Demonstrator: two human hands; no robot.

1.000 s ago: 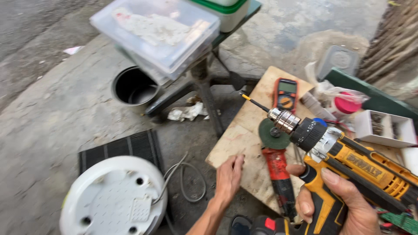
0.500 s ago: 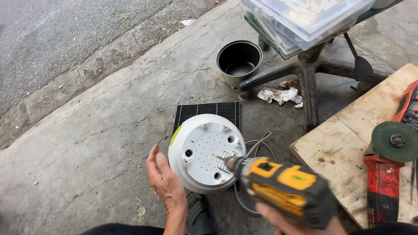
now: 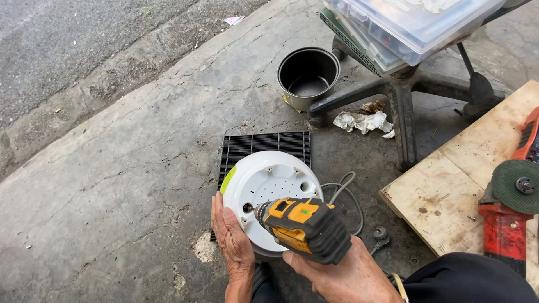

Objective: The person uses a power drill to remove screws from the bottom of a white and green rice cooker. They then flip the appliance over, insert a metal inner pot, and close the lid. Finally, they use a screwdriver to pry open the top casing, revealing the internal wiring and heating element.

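Observation:
A round white appliance base (image 3: 268, 185) with small holes lies upside down on the concrete, over a black ribbed panel (image 3: 264, 145). My left hand (image 3: 231, 242) rests against its left rim, fingers flat along the edge. My right hand (image 3: 342, 273) grips a yellow and black cordless drill (image 3: 303, 227), whose nose points left at a hole near the base's lower left edge. A grey power cord (image 3: 343, 192) with a plug (image 3: 380, 235) trails from the base to the right.
A dark metal pot (image 3: 307, 76) stands behind, next to a black chair base (image 3: 401, 95) carrying clear plastic bins (image 3: 410, 25). Crumpled paper (image 3: 364, 121) lies below. At right a wooden board (image 3: 449, 191) holds a red angle grinder (image 3: 511, 213). My dark trouser knee (image 3: 477, 280) is at bottom right.
The view swung from the wooden board to the white base. My right hand brought the drill over, now close against the base, and my left hand moved onto its rim.

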